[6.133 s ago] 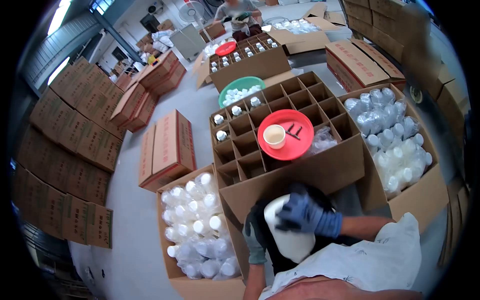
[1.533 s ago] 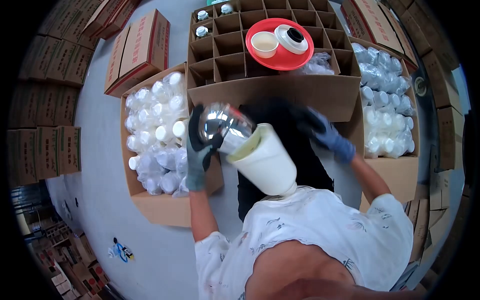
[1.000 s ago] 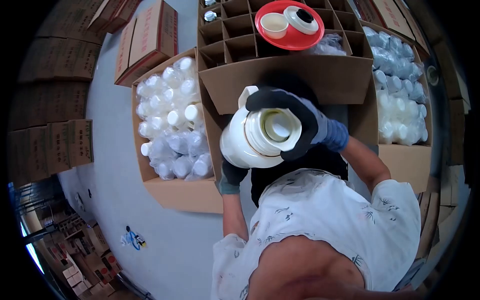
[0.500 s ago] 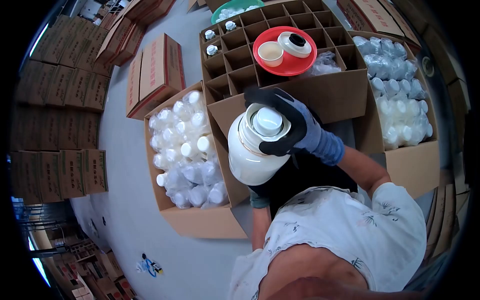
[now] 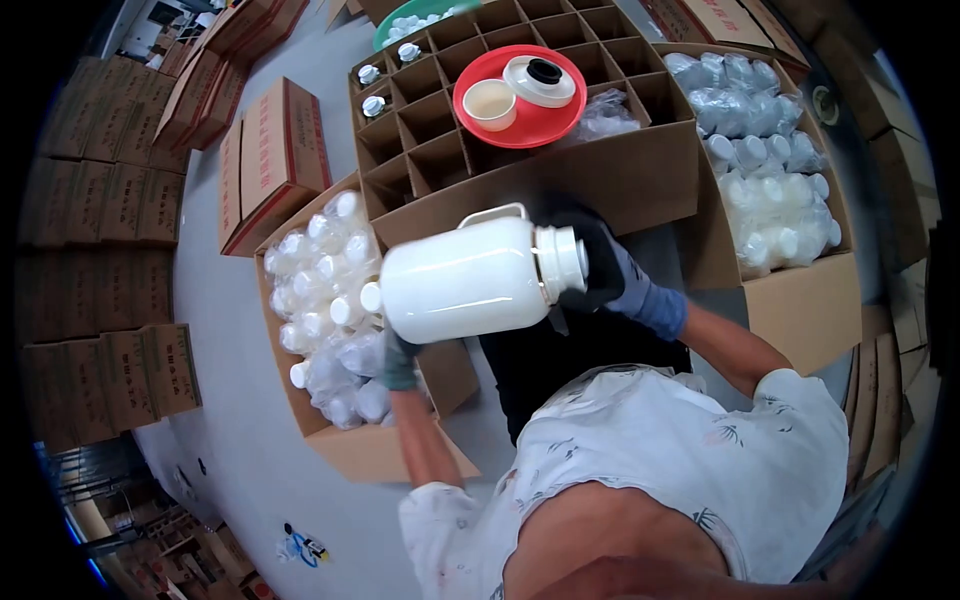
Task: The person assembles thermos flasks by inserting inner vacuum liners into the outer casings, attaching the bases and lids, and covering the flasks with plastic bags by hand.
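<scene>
**Two gloved hands on a white flask, most fingers hidden**

Fingers of the right hand (image 5: 605,265), dark and partly blurred, curl around the far side of the neck of the white flask (image 5: 460,285); their tips are out of sight. The left hand (image 5: 400,362) is mostly masked by the base, so how far its fingers are open cannot be told. The right forearm slants up from lower right, the left rises steeply from lower centre.

The flask lies nearly level mid-frame, mouth to the right, handle (image 5: 495,213) uppermost. Above it, a red tray (image 5: 545,125) bears a cup (image 5: 490,108) and a black-knobbed lid (image 5: 535,85), covering cells of the divided carton (image 5: 530,190). At upper left, the top edge cuts off a green basin (image 5: 385,25).
</scene>
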Demonstrator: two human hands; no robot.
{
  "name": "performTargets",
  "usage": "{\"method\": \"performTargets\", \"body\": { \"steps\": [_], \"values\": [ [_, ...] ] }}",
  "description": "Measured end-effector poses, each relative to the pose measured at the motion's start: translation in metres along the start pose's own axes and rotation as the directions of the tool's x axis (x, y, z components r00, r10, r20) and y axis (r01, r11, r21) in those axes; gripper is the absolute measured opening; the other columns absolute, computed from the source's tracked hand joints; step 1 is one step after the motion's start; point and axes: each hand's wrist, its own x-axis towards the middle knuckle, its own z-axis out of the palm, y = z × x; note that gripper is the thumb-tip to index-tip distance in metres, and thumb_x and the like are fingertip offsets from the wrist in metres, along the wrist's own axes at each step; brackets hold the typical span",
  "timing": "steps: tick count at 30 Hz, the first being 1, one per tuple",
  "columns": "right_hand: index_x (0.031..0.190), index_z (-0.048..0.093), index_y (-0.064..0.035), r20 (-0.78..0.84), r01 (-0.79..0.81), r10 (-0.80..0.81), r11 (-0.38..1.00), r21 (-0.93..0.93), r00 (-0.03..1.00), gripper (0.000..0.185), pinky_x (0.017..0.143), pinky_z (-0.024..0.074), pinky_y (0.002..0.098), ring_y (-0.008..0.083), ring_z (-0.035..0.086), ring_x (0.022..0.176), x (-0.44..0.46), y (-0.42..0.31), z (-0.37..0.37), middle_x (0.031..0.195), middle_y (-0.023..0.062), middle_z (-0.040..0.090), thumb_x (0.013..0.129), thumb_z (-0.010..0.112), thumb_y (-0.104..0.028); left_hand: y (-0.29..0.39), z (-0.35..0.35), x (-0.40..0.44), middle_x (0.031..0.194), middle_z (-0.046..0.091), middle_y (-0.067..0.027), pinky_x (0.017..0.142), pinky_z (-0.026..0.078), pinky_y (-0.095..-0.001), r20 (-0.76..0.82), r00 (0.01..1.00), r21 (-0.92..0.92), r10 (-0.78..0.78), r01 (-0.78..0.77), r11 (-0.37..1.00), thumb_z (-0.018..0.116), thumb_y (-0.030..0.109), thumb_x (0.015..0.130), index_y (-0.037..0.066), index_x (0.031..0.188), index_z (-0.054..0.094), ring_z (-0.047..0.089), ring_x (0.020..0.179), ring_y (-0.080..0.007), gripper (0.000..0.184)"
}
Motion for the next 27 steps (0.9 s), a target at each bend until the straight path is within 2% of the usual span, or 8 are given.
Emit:
{"method": "performTargets", "body": {
  "steps": [2, 4, 7, 8, 10, 12, 20, 27],
  "values": [
    [0.130, 0.044, -0.0042, 0.144, -0.163, 0.182, 0.977, -0.134, 0.973, 0.078, 0.097, 0.0415, 0.0375, 0.0306, 0.054, 0.109, -0.019, -0.003, -0.003, 0.116, 0.0143, 0.055, 0.065, 0.083, -0.026, 0.095, -0.052, 0.062, 0.117, 0.060, -0.0159, 0.092, 0.046, -0.0406, 0.162, 0.966, 0.244, 0.201, -0.237, 0.941, 0.068, 0.009, 0.080, 0.002, 0.117, 0.058, 0.057, 0.107, -0.0329, 0.039],
    [0.128, 0.046, -0.0037, 0.095, -0.195, 0.223, 0.950, -0.242, 0.970, 0.079, 0.096, 0.0425, 0.0385, 0.0321, 0.055, 0.109, -0.028, -0.005, -0.001, 0.116, 0.0158, 0.055, 0.063, 0.084, -0.026, 0.137, -0.053, 0.093, 0.115, 0.060, -0.0174, 0.090, 0.047, -0.0398, 0.210, 0.973, 0.133, -0.094, 0.067, 0.989, 0.065, 0.011, 0.081, 0.000, 0.116, 0.058, 0.057, 0.103, -0.0346, 0.037],
    [0.130, 0.045, -0.0026, 0.001, -0.190, 0.202, 0.925, -0.329, 0.979, 0.085, 0.098, 0.0416, 0.0419, 0.0348, 0.052, 0.113, -0.026, 0.001, -0.013, 0.122, 0.0173, 0.053, 0.062, 0.085, -0.032, 0.140, -0.039, 0.095, 0.120, 0.058, -0.0163, 0.089, 0.048, -0.0388, 0.257, 0.961, -0.001, -0.101, 0.105, 0.994, 0.062, 0.017, 0.084, 0.001, 0.122, 0.053, 0.057, 0.104, -0.0305, 0.042],
    [0.131, 0.044, -0.0026, 0.009, -0.102, 0.111, 0.941, -0.323, 0.994, 0.086, 0.098, 0.0411, 0.0426, 0.0353, 0.051, 0.115, -0.017, -0.004, -0.019, 0.123, 0.0176, 0.052, 0.062, 0.086, -0.033, 0.119, -0.026, 0.072, 0.122, 0.056, -0.0145, 0.088, 0.049, -0.0388, 0.190, 0.955, -0.168, -0.228, 0.261, 0.951, 0.060, 0.023, 0.087, 0.003, 0.126, 0.050, 0.057, 0.106, -0.0284, 0.045],
    [0.133, 0.043, -0.0026, -0.006, 0.087, -0.095, 0.935, -0.342, 0.995, 0.090, 0.099, 0.0400, 0.0441, 0.0363, 0.049, 0.118, 0.008, -0.019, -0.035, 0.126, 0.0184, 0.051, 0.062, 0.086, -0.037, 0.082, 0.011, 0.030, 0.128, 0.054, -0.0110, 0.087, 0.050, -0.0388, 0.102, 0.839, -0.671, -0.534, 0.454, 0.586, 0.056, 0.035, 0.091, 0.008, 0.135, 0.043, 0.056, 0.109, -0.0242, 0.053],
    [0.133, 0.044, -0.0019, 0.005, 0.197, -0.204, 0.938, -0.284, 0.979, 0.088, 0.101, 0.0380, 0.0441, 0.0359, 0.046, 0.120, 0.032, -0.035, -0.044, 0.130, 0.0176, 0.049, 0.064, 0.084, -0.038, 0.058, 0.042, 0.001, 0.130, 0.053, -0.0094, 0.087, 0.051, -0.0388, 0.051, 0.734, -0.875, -0.677, 0.360, 0.324, 0.054, 0.041, 0.093, 0.010, 0.139, 0.040, 0.056, 0.111, -0.0222, 0.057],
    [0.118, 0.056, -0.0061, -0.130, 0.275, -0.317, 0.925, -0.264, 0.940, 0.050, 0.091, 0.0448, 0.0389, 0.0285, 0.057, 0.104, 0.115, -0.103, -0.035, 0.109, 0.0116, 0.058, 0.075, 0.077, -0.023, 0.033, 0.090, 0.017, 0.130, 0.054, -0.0102, 0.089, 0.050, -0.0390, 0.048, 0.764, -0.886, -0.644, 0.330, 0.326, 0.057, 0.038, 0.091, 0.010, 0.138, 0.042, 0.056, 0.112, -0.0235, 0.057],
    [0.125, 0.056, -0.0065, 0.211, 0.517, -0.473, 0.804, -0.293, 0.855, 0.066, 0.090, 0.0467, 0.0403, 0.0306, 0.057, 0.105, 0.128, -0.156, -0.044, 0.114, 0.0119, 0.057, 0.068, 0.082, -0.029, 0.023, 0.125, 0.054, 0.129, 0.055, -0.0108, 0.091, 0.049, -0.0391, 0.058, 0.805, -0.888, -0.590, 0.312, 0.338, 0.059, 0.035, 0.089, 0.009, 0.136, 0.043, 0.055, 0.113, -0.0246, 0.057]
  ]
}}
